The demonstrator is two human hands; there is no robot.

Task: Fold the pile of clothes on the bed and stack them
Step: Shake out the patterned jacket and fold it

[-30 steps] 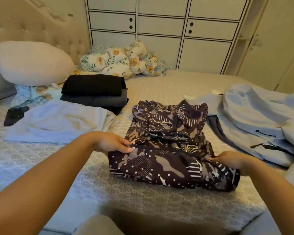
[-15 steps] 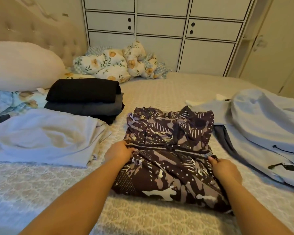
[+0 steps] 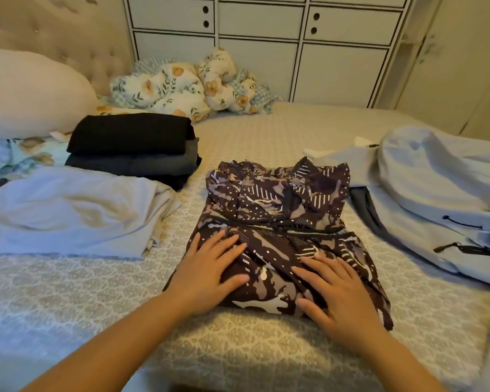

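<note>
A dark patterned garment, brown with white and grey shapes, lies folded in the middle of the bed. My left hand rests flat on its near left part, fingers spread. My right hand presses flat on its near right part. A stack of folded dark clothes, black on top of grey, sits at the back left. A light blue folded garment lies left of the patterned one. A pale blue jacket pile with black zip pulls lies unfolded on the right.
A large cream pillow and a crumpled floral blanket lie by the tufted headboard. White cupboards stand behind the bed. A floral cloth lies at far left.
Both hands let go of the garment's folded edge after bringing the near half over, and now lie flat on top of it. The camera moved closer.
</note>
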